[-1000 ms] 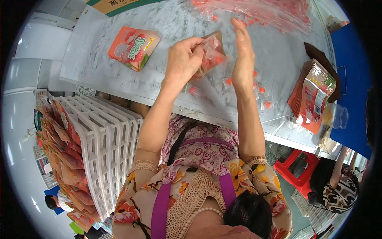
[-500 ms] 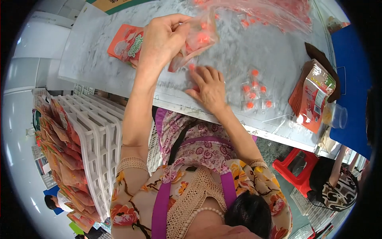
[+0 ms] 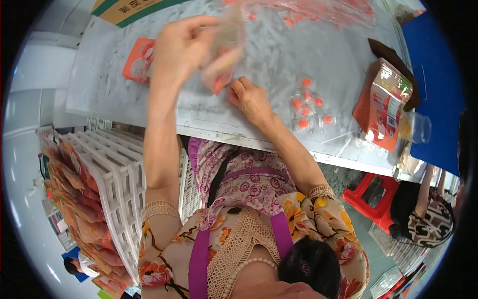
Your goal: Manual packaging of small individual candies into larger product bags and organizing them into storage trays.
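Observation:
My left hand [image 3: 181, 47] is closed on the edge of a clear-and-red plastic pouch [image 3: 222, 57], which hangs tilted above the table and is smeared by motion. Just right of the pouch's lower corner, my right hand [image 3: 253, 103] has its fingers curled together near the tabletop. Whatever lies in those fingers is hidden. Further right is a loose group of small clear packets [image 3: 307, 102], each with a round orange-red piece inside. A red printed pouch [image 3: 135, 59] rests flat on the table, left of my left wrist and partly covered by it.
A large clear bag [image 3: 333, 12] of red pieces lies at the far side, beside a green-and-tan carton [image 3: 134, 10]. Printed pouches [image 3: 386, 107] are stacked at the right, near a clear jar [image 3: 420, 128]. White crates [image 3: 117, 169] with filled pouches stand left; a red stool [image 3: 371, 199] stands right.
My left hand and the pouch have shifted left. My right hand's spread fingers have curled together, and the orange-red piece beside them no longer shows. The whole view has shifted slightly.

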### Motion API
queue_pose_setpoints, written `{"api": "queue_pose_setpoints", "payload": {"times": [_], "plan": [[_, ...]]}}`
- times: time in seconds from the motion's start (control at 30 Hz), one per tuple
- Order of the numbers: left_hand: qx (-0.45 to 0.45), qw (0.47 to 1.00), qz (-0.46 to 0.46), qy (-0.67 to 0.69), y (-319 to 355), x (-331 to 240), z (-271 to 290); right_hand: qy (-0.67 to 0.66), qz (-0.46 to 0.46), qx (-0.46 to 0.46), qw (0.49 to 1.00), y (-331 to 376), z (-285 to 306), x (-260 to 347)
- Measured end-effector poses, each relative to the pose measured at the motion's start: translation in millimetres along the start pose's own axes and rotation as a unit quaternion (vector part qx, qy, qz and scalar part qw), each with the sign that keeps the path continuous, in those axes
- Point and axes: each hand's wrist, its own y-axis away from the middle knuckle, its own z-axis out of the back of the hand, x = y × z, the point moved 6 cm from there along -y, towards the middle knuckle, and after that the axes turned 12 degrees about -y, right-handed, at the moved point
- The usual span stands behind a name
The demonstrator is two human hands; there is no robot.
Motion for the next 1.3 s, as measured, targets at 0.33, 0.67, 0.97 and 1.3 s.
{"api": "queue_pose_setpoints", "payload": {"times": [0.33, 0.67, 0.97, 1.3], "plan": [[-0.074, 0.987, 0.065, 0.123, 25.3, 21.1, 2.1, 0.068, -0.128, -0.129, 0.981, 70.5, 143.3, -18.1], [-0.059, 0.982, 0.047, 0.171, 22.9, 12.5, -6.4, 0.197, -0.021, -0.031, 0.980, 60.7, 123.5, -19.1], [0.007, 0.990, 0.045, 0.130, 26.2, 0.4, -21.5, 0.051, -0.029, -0.120, 0.991, 63.3, 127.3, -40.9], [0.019, 0.994, 0.049, 0.092, 19.8, -36.8, -69.4, -0.649, -0.159, -0.437, 0.601, -36.5, 183.0, 28.0]]}}
